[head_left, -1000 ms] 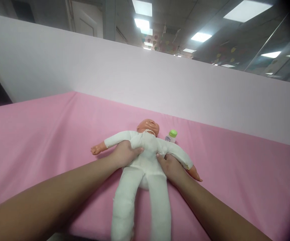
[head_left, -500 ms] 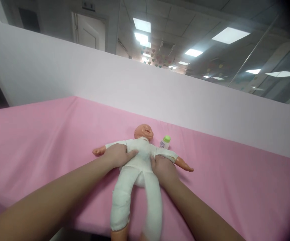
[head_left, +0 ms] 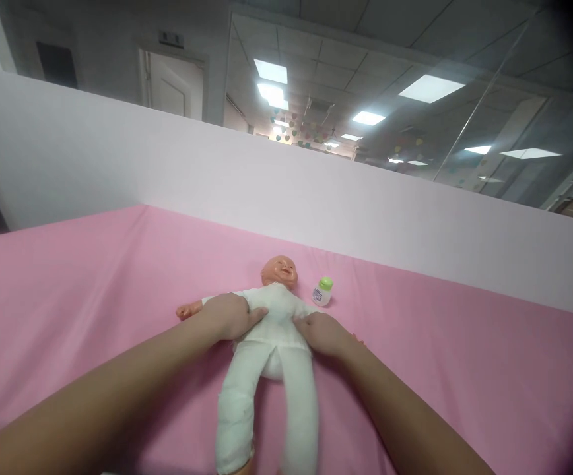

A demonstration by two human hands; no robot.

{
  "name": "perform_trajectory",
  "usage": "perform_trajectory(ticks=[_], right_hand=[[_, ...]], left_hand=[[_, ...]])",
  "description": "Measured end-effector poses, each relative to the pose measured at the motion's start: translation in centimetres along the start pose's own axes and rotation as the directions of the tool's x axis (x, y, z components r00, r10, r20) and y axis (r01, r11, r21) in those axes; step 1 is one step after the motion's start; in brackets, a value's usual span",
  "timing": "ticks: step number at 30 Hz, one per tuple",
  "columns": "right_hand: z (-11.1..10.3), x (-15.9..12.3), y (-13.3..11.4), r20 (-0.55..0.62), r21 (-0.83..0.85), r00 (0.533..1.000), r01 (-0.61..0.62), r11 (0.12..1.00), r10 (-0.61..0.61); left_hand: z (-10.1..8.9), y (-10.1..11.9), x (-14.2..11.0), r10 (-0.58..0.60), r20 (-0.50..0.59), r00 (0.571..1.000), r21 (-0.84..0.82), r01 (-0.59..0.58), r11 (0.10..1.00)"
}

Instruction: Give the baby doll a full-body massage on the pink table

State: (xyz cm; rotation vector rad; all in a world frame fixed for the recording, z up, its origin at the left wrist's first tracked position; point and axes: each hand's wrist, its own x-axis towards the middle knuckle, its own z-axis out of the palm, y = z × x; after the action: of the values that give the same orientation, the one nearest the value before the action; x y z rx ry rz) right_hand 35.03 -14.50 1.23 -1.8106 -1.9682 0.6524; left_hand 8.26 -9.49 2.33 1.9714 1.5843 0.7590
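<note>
Small bottle, green cap, printed label, on pink-covered counter. White partition along the back. Above it: white door, small plate over the doorway, dark rectangular panel to its left, lit ceiling panels, heart-shaped decorations in the distance, blurry.

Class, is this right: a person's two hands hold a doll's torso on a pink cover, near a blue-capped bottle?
The bottle cap is green, not blue, in the head view; left hand and right hand do hold the doll on the pink cover.
</note>
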Motion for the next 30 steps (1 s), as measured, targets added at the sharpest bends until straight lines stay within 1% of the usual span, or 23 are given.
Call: perform_trajectory(ticks=[1, 2, 3, 5, 6, 7, 8, 10, 12, 15, 17, 20, 22, 24, 27, 30], right_hand=[[-0.2, 0.5, 0.1, -0.052, 0.007, 0.999, 0.007, 1.0, -0.007], [-0.5, 1.2, 0.0, -0.125, 0.033, 0.992, 0.01, 0.999, -0.006], [-0.8, 2.0, -0.2, -0.213, 0.083, 0.977, 0.017, 0.996, 0.001], [-1.5, 4.1, -1.0, -0.396, 0.259, 0.917, 0.059, 0.964, 0.05], [-1.8, 5.4, -1.6, -0.464, 0.352, 0.882, 0.1, 0.931, 0.08], [-1.8, 6.7, -2.2, -0.511, 0.458, 0.851, 0.148, 0.876, 0.123], [-1.7, 8.1, -2.8, -0.522, 0.584, 0.827, 0.167, 0.794, 0.209], [-0.9, 10.7, -3.7, -0.519, 0.654, 0.806, 0.159, 0.739, 0.286], [0.6, 12.8, -4.1, -0.488, 0.72, 0.805, 0.152, 0.677, 0.338], [3.1, 14.5, -4.0, -0.447, 0.794, 0.827, 0.19, 0.578, 0.341], [4.2, 14.9, -3.6, -0.442, 0.814, 0.839, 0.226, 0.535, 0.319], [4.8, 15.1, -2.9, -0.443, 0.827, 0.852, 0.267, 0.495, 0.279], [4.8, 15.1, -2.6, -0.441, 0.834, 0.861, 0.288, 0.471, 0.254], [4.7, 15.2, -2.4, -0.432, 0.844, 0.871, 0.299, 0.446, 0.233], [4.7, 15.1, -2.4, -0.421, 0.853, 0.882, 0.306, 0.423, 0.211], [4.6, 14.9, -2.5, -0.434, 0.846, 0.877, 0.32, 0.426, 0.205]], left_hand=[[-0.3, 0.0, 0.6, 0.016, 0.033, 0.999, 0.037, -0.017, 0.999], [-0.6, 0.1, 1.4, 0.036, 0.075, 0.997, 0.079, -0.042, 0.996], [-0.8, 0.3, 2.4, 0.057, 0.099, 0.993, 0.088, -0.065, 0.994], [-0.8, 1.1, 4.8, 0.094, 0.028, 0.995, -0.076, -0.092, 0.993], [-0.5, 1.7, 6.2, 0.089, -0.067, 0.994, -0.224, -0.102, 0.969], [-0.1, 2.3, 7.6, 0.069, -0.166, 0.984, -0.385, -0.129, 0.914], [0.6, 3.0, 8.9, 0.065, -0.212, 0.975, -0.449, -0.156, 0.88], [2.4, 4.2, 11.2, 0.039, -0.258, 0.965, -0.534, -0.177, 0.827], [4.5, 4.7, 12.5, -0.003, -0.26, 0.966, -0.621, -0.165, 0.766], [7.2, 4.1, 12.7, 0.003, -0.253, 0.967, -0.713, -0.189, 0.675], [8.2, 3.2, 12.3, -0.011, -0.234, 0.972, -0.771, -0.179, 0.611], [8.4, 2.1, 11.9, -0.05, -0.168, 0.985, -0.852, -0.119, 0.51], [8.2, 1.8, 11.9, -0.064, -0.123, 0.99, -0.888, -0.081, 0.452], [8.1, 1.8, 12.0, -0.072, -0.098, 0.993, -0.908, -0.06, 0.414], [8.1, 2.0, 12.1, -0.076, -0.108, 0.991, -0.917, -0.07, 0.393], [8.3, 2.2, 12.1, -0.07, -0.154, 0.986, -0.909, -0.113, 0.402]])
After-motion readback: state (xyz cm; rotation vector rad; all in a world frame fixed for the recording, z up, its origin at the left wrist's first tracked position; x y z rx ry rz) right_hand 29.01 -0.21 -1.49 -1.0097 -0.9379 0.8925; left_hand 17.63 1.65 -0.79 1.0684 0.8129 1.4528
